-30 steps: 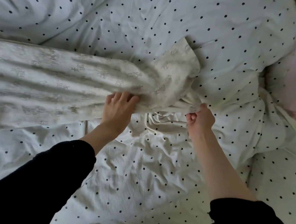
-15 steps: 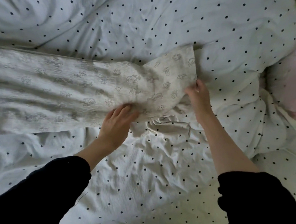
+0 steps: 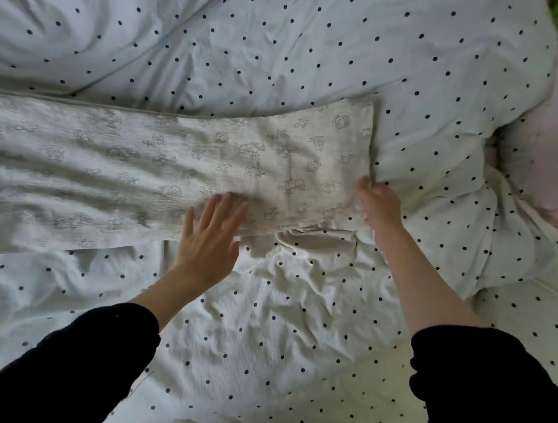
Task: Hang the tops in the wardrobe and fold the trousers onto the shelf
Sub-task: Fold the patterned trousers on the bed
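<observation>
One pair of cream printed trousers [image 3: 179,166] stretched flat across the polka-dot bed [image 3: 258,329], running from 9 o'clock toward centre. Left hand [image 3: 210,242] spread wide, fingers straight, pressing the near edge. Right hand [image 3: 380,204] pinching the trousers' 3 o'clock end.
</observation>
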